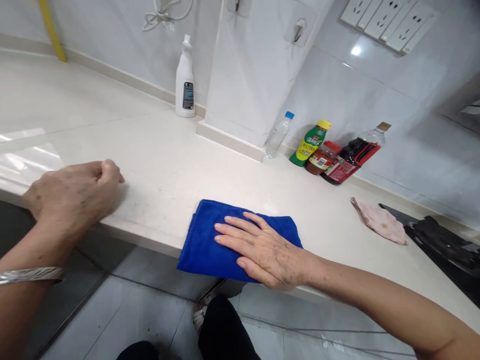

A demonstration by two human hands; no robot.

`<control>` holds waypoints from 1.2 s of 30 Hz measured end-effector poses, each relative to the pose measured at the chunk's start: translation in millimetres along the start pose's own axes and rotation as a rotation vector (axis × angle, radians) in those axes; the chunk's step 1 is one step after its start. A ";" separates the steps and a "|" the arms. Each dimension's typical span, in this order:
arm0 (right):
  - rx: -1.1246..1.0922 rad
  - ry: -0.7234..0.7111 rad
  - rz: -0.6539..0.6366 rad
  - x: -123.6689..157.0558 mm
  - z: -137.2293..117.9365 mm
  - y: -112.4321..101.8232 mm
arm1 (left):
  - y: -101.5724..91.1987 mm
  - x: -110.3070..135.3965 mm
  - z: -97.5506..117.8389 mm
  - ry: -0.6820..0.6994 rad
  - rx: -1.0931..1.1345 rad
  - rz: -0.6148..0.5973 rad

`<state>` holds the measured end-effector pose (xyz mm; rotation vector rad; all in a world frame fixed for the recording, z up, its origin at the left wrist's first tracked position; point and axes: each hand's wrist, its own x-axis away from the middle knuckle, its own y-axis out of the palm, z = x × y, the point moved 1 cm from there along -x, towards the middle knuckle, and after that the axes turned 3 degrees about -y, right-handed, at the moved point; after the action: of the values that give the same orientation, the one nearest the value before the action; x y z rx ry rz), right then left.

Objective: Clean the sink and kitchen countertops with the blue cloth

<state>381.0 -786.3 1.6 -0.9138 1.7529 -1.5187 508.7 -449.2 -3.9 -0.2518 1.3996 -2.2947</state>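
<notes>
A folded blue cloth (210, 240) lies on the pale countertop (157, 180), with its near edge hanging past the front of the counter. My right hand (262, 250) rests flat on top of it, palm down and fingers stretched out. To the left, my left hand (75, 195) is curled into a loose fist at the counter's front edge, apart from the cloth. Its fingertips are mostly hidden beneath the hand, and nothing shows in it. A few small dark specks mark the counter between the two hands.
Along the wall stand a white spray-shaped bottle (185, 80), a clear bottle with a blue cap (278, 136), a green-and-yellow squeeze bottle (309, 145), a red-lidded jar (323, 158) and a dark sauce bottle (352, 157). A pinkish rag (378, 222) lies by a black stove (446, 245).
</notes>
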 end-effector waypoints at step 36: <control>0.240 0.034 0.164 -2.7 -39.7 21.9 | -11.7 12.9 12.5 -0.034 -0.113 -0.053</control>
<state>347.7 -760.2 -14.9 -0.6126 1.5848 -1.6009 498.7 -460.4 11.4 -0.3649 1.5247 -2.2455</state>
